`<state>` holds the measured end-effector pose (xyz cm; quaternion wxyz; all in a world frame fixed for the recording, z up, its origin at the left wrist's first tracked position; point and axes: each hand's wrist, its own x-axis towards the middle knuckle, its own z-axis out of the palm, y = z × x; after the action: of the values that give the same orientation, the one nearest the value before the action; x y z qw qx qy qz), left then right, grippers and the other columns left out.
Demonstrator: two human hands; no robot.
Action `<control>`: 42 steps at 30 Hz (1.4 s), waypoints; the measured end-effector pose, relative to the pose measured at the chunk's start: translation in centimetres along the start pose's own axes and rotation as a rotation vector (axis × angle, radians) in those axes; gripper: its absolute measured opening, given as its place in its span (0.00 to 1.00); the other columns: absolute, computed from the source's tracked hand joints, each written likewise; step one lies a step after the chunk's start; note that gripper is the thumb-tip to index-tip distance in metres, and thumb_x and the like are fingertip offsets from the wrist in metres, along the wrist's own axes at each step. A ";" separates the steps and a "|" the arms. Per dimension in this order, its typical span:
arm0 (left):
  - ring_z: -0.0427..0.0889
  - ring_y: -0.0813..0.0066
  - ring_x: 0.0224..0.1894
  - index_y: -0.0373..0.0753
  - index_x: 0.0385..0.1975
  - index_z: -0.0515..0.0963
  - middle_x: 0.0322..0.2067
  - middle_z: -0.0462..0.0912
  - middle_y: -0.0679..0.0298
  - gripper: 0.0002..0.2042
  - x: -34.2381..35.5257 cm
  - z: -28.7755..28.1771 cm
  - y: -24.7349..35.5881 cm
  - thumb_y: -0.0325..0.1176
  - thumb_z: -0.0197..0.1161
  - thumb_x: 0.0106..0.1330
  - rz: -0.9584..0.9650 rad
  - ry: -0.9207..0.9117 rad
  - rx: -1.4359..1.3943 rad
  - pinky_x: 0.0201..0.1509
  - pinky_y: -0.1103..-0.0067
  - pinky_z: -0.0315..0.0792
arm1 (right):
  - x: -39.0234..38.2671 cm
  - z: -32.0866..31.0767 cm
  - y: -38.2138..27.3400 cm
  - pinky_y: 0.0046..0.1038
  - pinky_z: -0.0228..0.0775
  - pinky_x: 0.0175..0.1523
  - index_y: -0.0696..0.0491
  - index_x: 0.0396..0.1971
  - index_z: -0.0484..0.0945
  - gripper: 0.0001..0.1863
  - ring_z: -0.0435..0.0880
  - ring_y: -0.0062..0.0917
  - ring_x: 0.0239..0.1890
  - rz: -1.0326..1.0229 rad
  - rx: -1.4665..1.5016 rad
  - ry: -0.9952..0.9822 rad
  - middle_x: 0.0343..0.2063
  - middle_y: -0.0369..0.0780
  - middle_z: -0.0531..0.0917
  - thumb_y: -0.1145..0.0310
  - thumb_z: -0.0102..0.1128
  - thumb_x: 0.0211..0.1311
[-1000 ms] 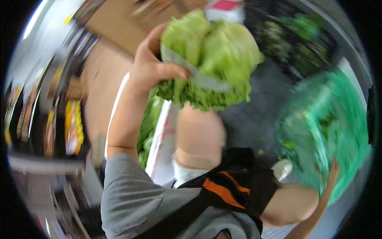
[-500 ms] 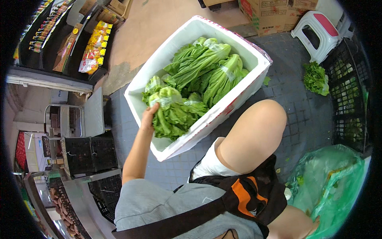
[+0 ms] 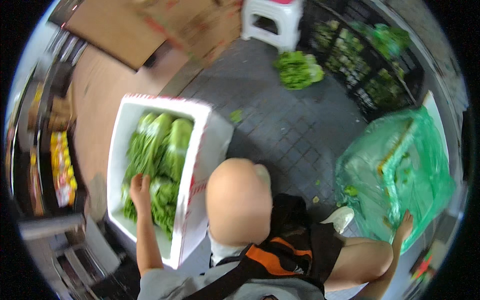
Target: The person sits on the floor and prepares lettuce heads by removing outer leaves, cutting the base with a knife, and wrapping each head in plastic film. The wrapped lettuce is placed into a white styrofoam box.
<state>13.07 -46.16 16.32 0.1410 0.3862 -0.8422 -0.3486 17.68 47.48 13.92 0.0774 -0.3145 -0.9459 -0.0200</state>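
Note:
A white foam box (image 3: pixel 114 165) with red marks stands at my left, holding several taped bundles of leafy greens (image 3: pixel 150 137). My left hand (image 3: pixel 140 189) is over the greens inside it, slightly blurred, fingers apart and gripping nothing I can see. Beside its fingers lies a bundle of lettuce (image 3: pixel 164 202). Far to the right, my right hand (image 3: pixel 405 226) is closed on the near edge of a green plastic bag (image 3: pixel 425 182). That bag lines an open container with a yellowish rim, and a few leaf scraps lie in it.
A loose lettuce (image 3: pixel 296 71) lies on the grey tiled floor by a white stool (image 3: pixel 274 25). Black crates (image 3: pixel 352 65) of greens stand at the far right. Cardboard boxes (image 3: pixel 200 25) are at the back, shelves with yellow packets (image 3: pixel 62 170) at the left.
My view has swung right, bringing the green bag and my right hand on it further into view. My left hand has let go of the lettuce bundle, which lies in the box.

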 end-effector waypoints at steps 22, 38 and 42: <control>0.50 0.50 0.65 0.44 0.65 0.42 0.64 0.48 0.51 0.53 -1.7 64.7 37.5 0.51 0.72 0.41 0.978 -0.207 1.194 0.61 0.58 0.56 | -4.2 -0.2 -0.4 0.19 0.59 0.32 0.59 0.39 0.73 0.16 0.66 0.15 0.26 0.411 0.454 0.159 0.25 0.32 0.73 0.61 0.44 0.67; 0.67 0.70 0.56 0.33 0.59 0.56 0.53 0.69 0.61 0.47 -7.2 37.6 43.4 0.32 0.77 0.35 0.589 -1.496 -0.362 0.61 0.74 0.59 | -2.7 0.8 -2.1 0.23 0.63 0.31 0.63 0.45 0.68 0.16 0.69 0.19 0.26 0.192 0.559 0.243 0.25 0.39 0.74 0.71 0.53 0.60; 0.70 0.69 0.53 0.33 0.58 0.58 0.51 0.71 0.60 0.49 -14.9 31.5 44.7 0.32 0.78 0.30 0.551 -1.719 -0.465 0.60 0.74 0.62 | -0.5 -8.5 -11.6 0.29 0.68 0.32 0.60 0.40 0.71 0.16 0.77 0.36 0.26 -0.054 0.656 0.005 0.24 0.47 0.76 0.72 0.59 0.50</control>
<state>-17.78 0.56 25.36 -0.3795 -0.2559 -0.6282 -0.6292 12.33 37.13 22.39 0.1762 -0.2476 -0.9097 0.2830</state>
